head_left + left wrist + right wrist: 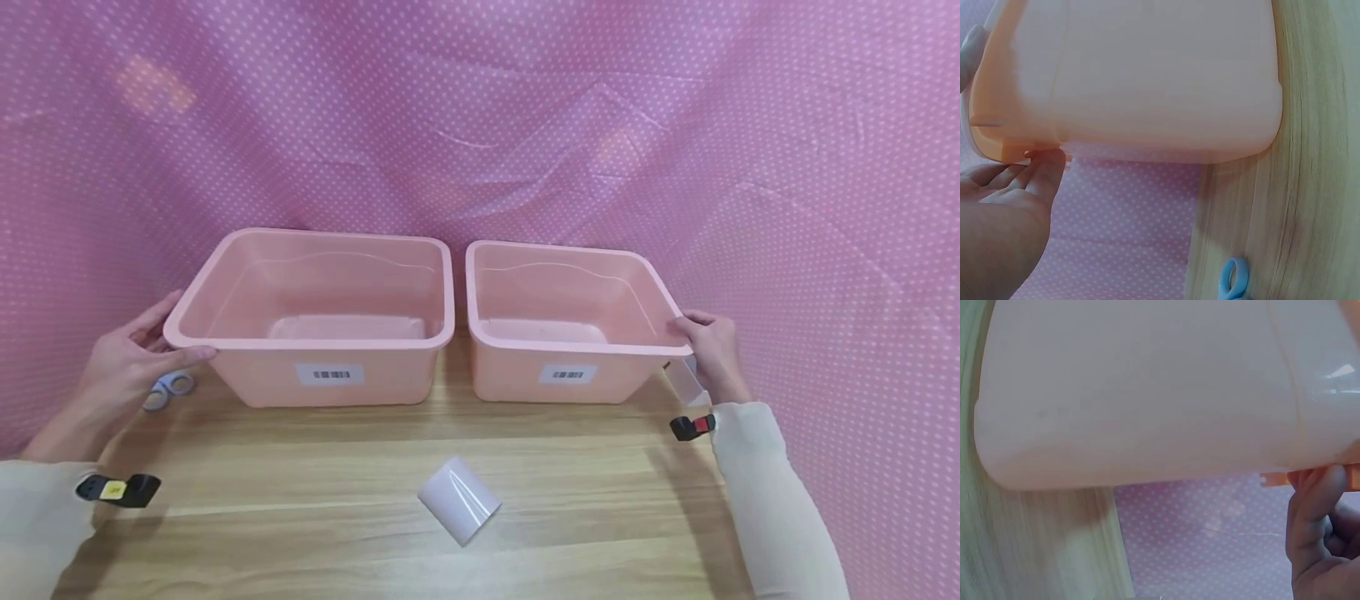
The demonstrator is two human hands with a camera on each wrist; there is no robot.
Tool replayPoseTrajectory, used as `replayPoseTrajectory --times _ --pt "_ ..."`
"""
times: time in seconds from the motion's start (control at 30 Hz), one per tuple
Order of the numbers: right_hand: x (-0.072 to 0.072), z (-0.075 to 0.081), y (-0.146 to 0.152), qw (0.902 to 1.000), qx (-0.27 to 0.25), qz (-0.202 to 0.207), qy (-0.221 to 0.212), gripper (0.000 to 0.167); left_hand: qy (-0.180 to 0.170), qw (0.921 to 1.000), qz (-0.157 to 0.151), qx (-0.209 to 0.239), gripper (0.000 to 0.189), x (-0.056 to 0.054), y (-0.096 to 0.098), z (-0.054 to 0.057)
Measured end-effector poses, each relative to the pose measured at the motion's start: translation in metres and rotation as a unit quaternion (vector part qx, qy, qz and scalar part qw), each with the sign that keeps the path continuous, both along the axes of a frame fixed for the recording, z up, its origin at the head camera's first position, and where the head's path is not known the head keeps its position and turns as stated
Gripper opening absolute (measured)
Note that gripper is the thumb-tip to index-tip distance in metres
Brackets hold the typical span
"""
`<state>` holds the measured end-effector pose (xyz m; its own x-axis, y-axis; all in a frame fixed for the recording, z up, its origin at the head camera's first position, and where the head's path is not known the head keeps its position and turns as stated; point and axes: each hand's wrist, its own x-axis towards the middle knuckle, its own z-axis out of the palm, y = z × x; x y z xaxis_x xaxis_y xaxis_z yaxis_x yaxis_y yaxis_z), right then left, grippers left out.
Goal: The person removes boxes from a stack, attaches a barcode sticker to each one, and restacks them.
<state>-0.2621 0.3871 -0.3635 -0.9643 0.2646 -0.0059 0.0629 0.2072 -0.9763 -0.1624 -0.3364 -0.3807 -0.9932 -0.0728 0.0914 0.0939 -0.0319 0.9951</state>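
Two pink plastic bins stand side by side on the wooden table in the head view, a narrow gap between them. My left hand (pixel 129 357) grips the outer rim of the left bin (pixel 341 371), thumb over the front corner and fingers beneath the edge. At the far side, my right hand (pixel 712 346) holds the outer rim of the right bin (pixel 558 379), its fingers curled under the lip in the right wrist view. Each bin has a white barcode label on its front. No contents show inside either bin.
A glossy pale curved piece (pixel 459 500) lies on the table (pixel 315 475) in front of the bins. Blue-handled scissors (pixel 168 388) lie by the left hand. A white object (pixel 684 382) sits partly hidden behind the right bin. Pink dotted cloth (pixel 480 117) hangs behind.
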Motion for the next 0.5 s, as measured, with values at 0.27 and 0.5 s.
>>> replayPoseTrajectory --times 0.27,0.5 --pt "0.004 0.006 0.004 0.9758 -0.215 -0.005 0.041 0.029 0.013 0.9999 0.007 0.004 0.088 0.0 0.003 0.0" --pt "0.009 0.02 0.01 0.9542 -0.29 -0.034 0.062 0.022 0.006 0.9992 0.011 -0.037 0.088 -0.001 0.009 0.002"
